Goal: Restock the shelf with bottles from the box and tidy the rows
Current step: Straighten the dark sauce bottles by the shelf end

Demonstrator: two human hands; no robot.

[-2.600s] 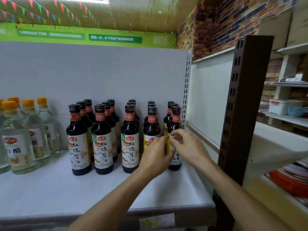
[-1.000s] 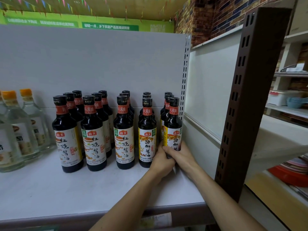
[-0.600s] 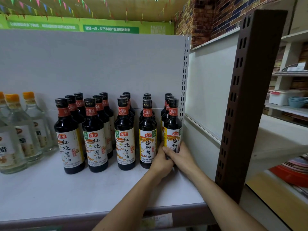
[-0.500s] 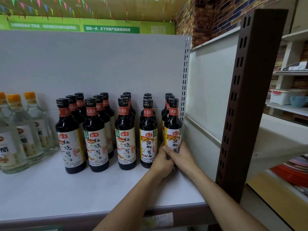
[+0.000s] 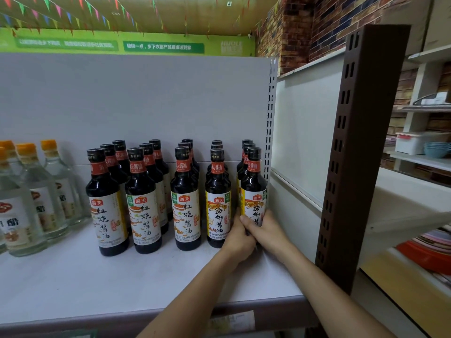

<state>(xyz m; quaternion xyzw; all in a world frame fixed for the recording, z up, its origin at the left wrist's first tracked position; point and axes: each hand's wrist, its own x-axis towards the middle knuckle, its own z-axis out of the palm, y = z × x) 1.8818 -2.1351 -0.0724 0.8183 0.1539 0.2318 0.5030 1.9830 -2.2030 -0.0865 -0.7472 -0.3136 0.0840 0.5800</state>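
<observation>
Dark soy sauce bottles stand upright in several rows on the white shelf (image 5: 73, 284). The front bottle of the rightmost row (image 5: 253, 189) has a yellow and white label and stands against the shelf's right end. My left hand (image 5: 238, 240) and my right hand (image 5: 264, 231) both grip its base, fingers curled round the lower label. The neighbouring yellow-label bottle (image 5: 218, 198) stands just left of my left hand. The box is out of view.
Clear vinegar bottles with orange caps (image 5: 22, 198) stand at the shelf's left. A brown perforated upright (image 5: 353, 167) rises close to my right forearm. Beyond it are further shelves holding a white container (image 5: 410, 142), bowls (image 5: 436, 148) and stacked plates (image 5: 429, 250).
Earlier both hands held the rightmost front bottle at mid-height; they have slid down to its base. Over the last second hands and bottle have stayed put, and only the camera shifted slightly.
</observation>
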